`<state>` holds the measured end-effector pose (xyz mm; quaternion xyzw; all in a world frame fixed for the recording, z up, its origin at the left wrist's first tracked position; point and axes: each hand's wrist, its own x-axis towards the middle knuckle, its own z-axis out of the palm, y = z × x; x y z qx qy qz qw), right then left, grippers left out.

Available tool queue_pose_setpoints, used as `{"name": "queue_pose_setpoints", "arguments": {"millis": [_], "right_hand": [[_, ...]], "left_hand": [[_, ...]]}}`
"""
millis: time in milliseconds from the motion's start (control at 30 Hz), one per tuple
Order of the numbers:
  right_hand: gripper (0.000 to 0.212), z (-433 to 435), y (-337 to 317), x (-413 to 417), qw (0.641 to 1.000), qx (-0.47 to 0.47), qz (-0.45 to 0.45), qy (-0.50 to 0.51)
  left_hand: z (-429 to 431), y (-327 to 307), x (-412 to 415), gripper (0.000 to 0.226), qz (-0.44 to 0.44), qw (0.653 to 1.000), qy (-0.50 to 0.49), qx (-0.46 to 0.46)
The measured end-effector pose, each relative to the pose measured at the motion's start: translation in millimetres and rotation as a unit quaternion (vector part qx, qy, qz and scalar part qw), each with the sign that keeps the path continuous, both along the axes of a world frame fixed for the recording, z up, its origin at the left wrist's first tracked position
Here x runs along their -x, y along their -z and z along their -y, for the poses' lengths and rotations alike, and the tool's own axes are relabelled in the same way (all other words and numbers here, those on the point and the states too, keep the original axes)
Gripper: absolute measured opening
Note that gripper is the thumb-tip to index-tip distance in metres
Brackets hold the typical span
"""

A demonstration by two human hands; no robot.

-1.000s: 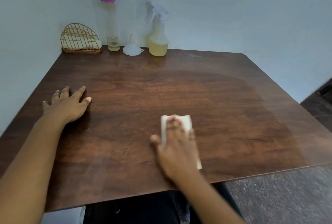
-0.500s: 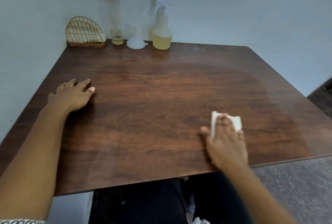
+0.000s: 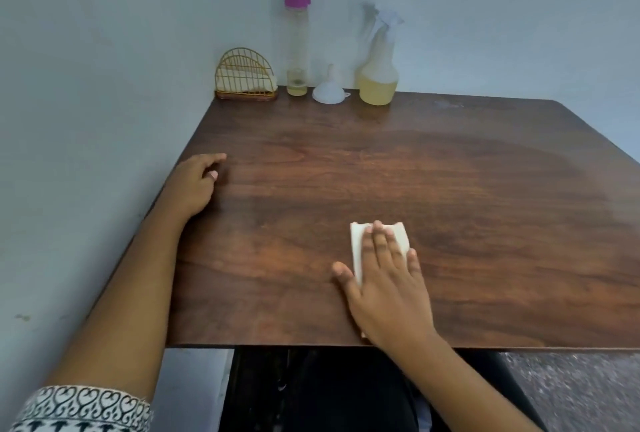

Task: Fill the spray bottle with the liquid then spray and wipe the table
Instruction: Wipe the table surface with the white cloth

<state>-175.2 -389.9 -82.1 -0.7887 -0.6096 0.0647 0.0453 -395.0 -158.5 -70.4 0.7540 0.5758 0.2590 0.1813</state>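
My right hand (image 3: 388, 279) lies flat on a folded white cloth (image 3: 356, 248), pressing it onto the dark wooden table (image 3: 485, 223) near the front edge. My left hand (image 3: 194, 185) rests on the table's left edge with the fingers loosely curled, holding nothing. At the back by the wall stands the spray bottle (image 3: 378, 64), partly filled with yellow liquid. Left of it a white funnel (image 3: 329, 87) sits upside down. A tall clear bottle (image 3: 296, 43) with a pink cap holds a little yellow liquid at its bottom.
A gold wire napkin holder (image 3: 246, 76) with napkins stands in the table's back left corner. A grey wall runs behind and to the left of the table. Dark trousers show under the front edge, and speckled floor lies at the lower right.
My right hand slid the cloth to the right, then back left toward the middle of the front edge. My left hand curled its fingers. The camera view shifted left.
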Motion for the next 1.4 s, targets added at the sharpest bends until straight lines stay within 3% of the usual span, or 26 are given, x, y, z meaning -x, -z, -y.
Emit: {"name": "queue_pose_setpoints", "arguments": {"millis": [67, 133, 233, 333, 433, 567, 667, 767, 833, 1000, 1100, 1300, 1400], "right_hand": [[0.107, -4, -6, 12, 1.0, 0.005, -0.002, 0.02], [0.1, -17, 0, 59, 1.0, -0.021, -0.002, 0.008], [0.087, -36, 7, 132, 0.991, -0.065, -0.037, -0.109], [0.083, -45, 6, 135, 0.985, -0.068, -0.042, -0.153], [0.084, -48, 3, 75, 0.995, -0.084, 0.013, -0.061], [0.087, -56, -6, 17, 0.998, 0.033, 0.016, 0.052], [0.094, -71, -4, 74, 0.999, -0.029, -0.019, -0.018], [0.085, -94, -2, 130, 0.99, -0.017, -0.07, -0.123], [0.079, -112, -3, 122, 0.99, -0.015, -0.054, -0.13], [0.076, -129, 0, 0, 0.999, -0.019, -0.005, 0.047], [0.081, -137, -6, -18, 0.992, 0.01, 0.005, 0.127], [0.077, -193, 1, 116, 0.996, -0.024, -0.061, -0.067], [0.074, -216, -3, 100, 0.994, -0.012, -0.048, -0.095]], "left_hand": [[1, -2, 2, 0.042, 0.067, 0.997, -0.034, 0.021], [1, -2, 3, 0.04, 0.125, 0.99, -0.056, 0.044], [-1, -2, 9, 0.036, 0.241, 0.966, -0.062, 0.068], [-2, -3, 15, 0.035, 0.313, 0.945, -0.053, 0.082], [-4, -3, 15, 0.035, 0.324, 0.94, -0.055, 0.091], [-7, 2, 8, 0.033, 0.354, 0.929, -0.081, 0.065], [-8, 3, 6, 0.032, 0.382, 0.918, -0.1, 0.044], [-11, 5, 9, 0.032, 0.396, 0.912, -0.103, 0.028], [-12, 5, 10, 0.031, 0.406, 0.908, -0.105, 0.025], [-14, 10, 7, 0.029, 0.384, 0.917, -0.098, 0.032], [-17, 10, 2, 0.028, 0.38, 0.919, -0.102, 0.021], [-14, 7, 0, 0.029, 0.403, 0.907, -0.123, 0.004], [-12, 6, 2, 0.028, 0.408, 0.903, -0.134, 0.002]]}}
